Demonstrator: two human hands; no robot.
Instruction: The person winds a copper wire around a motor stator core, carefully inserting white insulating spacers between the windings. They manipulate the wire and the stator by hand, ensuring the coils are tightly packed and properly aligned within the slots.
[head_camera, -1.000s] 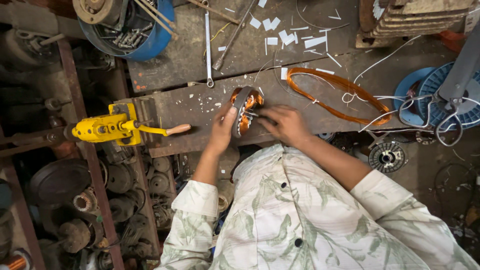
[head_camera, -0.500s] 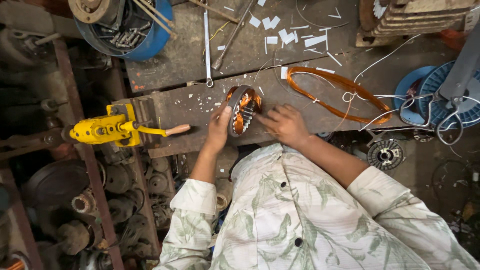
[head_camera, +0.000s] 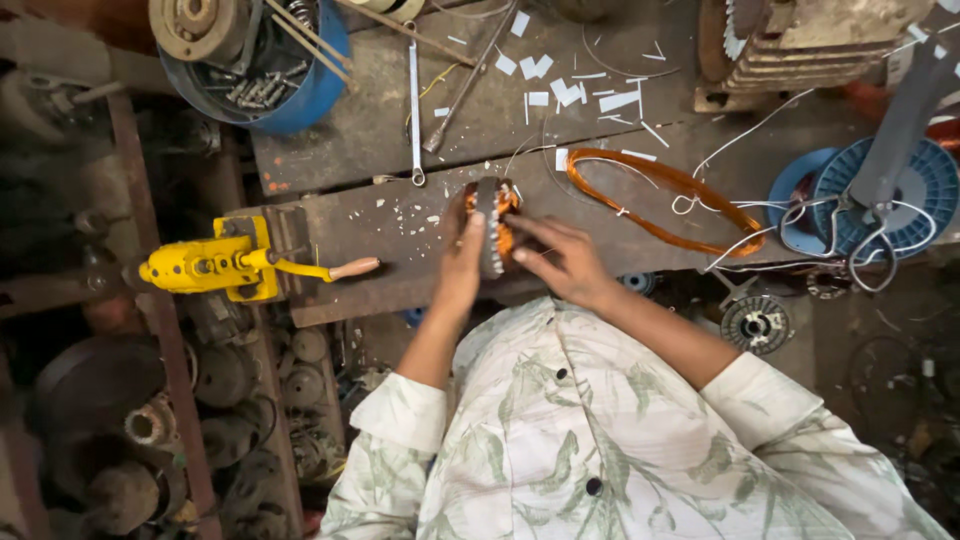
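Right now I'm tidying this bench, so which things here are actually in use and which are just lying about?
In use:
- motor stator with copper windings, stood on edge on the wooden bench
- left hand steadying it
- right hand working at its side

Lying about:
- copper wire coil
- combination spanner
- yellow hand-crank winder
- blue tub of parts
- white paper slips
- blue wire spools

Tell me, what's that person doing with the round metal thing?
A person in a leaf-print shirt holds a round motor part wound with copper wire, standing on edge on a worn wooden bench. The left hand steadies it from one side and the right hand touches its other side. A loop of orange wire lies to the right, a yellow hand-crank tool is clamped at the left, and a spanner lies beyond.
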